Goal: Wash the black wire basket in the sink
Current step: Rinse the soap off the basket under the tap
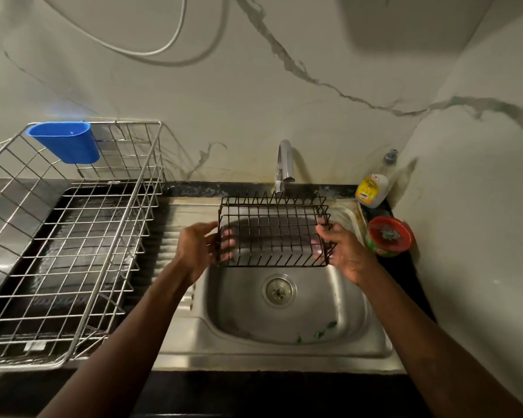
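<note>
I hold the black wire basket [273, 232] in the air above the steel sink [284, 336], just under the spout of the chrome tap [284, 164]. My left hand [198, 248] grips its left end, fingers inside the wires. My right hand [343, 251] grips its right end. The basket's open side faces up and toward me. No water stream is visible from the tap. The sink's drain strainer [279, 290] lies below the basket.
A large silver wire dish rack [70, 236] with a blue plastic cup [65, 141] fills the counter on the left. A dish soap bottle [375, 184] and a red-lidded green tub [388, 236] stand to the sink's right. Green scraps lie in the basin.
</note>
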The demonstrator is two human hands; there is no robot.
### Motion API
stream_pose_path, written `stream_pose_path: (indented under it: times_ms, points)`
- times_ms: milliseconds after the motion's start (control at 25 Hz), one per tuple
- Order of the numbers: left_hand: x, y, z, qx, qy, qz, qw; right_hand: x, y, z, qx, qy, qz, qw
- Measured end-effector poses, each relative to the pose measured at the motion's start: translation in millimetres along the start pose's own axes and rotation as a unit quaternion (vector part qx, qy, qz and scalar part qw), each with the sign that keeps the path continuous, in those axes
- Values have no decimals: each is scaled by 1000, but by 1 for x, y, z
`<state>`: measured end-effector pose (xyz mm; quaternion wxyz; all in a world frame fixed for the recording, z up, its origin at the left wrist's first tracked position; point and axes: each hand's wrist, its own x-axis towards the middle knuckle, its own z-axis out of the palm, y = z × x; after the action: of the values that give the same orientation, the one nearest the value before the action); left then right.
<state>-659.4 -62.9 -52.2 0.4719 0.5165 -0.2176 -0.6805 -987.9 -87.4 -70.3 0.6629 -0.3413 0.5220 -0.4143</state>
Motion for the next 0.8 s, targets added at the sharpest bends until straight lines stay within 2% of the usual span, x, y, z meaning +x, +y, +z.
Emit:
stream_pose_path:
  times_ms: [120, 160, 200, 280, 320, 400, 440, 520, 600, 640, 680, 760, 800]
  points:
    - [-15, -3, 6, 164, -19, 76, 983, -18, 10, 12, -62, 42, -140, 987]
    - [-15, -10, 9, 191, -7, 71, 979, -18, 18, 17, -95, 58, -137, 984]
    - [-11, -17, 10, 200, 13, 33, 979, -18, 25, 23, -120, 80, -99, 984]
    - [-1, -31, 6, 193, 47, -84, 976, -12, 43, 30, -159, 143, 83, 973]
    - [0, -36, 4, 190, 57, -136, 971, -11, 51, 29, -184, 162, 136, 960]
    - [-3, -37, -3, 188, 72, -150, 968, -20, 53, 38, -206, 186, 147, 949]
    - [-6, -33, -4, 176, 66, -122, 975, -27, 50, 47, -220, 210, 85, 949]
    - [-13, -24, -11, 146, 50, 10, 988, -45, 51, 57, -190, 207, -122, 952]
    - [-17, -15, -14, 123, 15, 101, 987, -63, 49, 67, -180, 201, -208, 940]
    - [-15, -12, -15, 138, 13, 93, 986, -59, 53, 67, -202, 200, -191, 940]
    - [-11, -11, -15, 164, 31, 48, 985, -53, 52, 68, -241, 200, -130, 941]
    - [-10, -15, -13, 183, 98, -50, 977, -42, 53, 62, -295, 203, 55, 932]
    - [-11, -16, -10, 176, 114, -68, 975, -41, 53, 60, -310, 206, 90, 924]
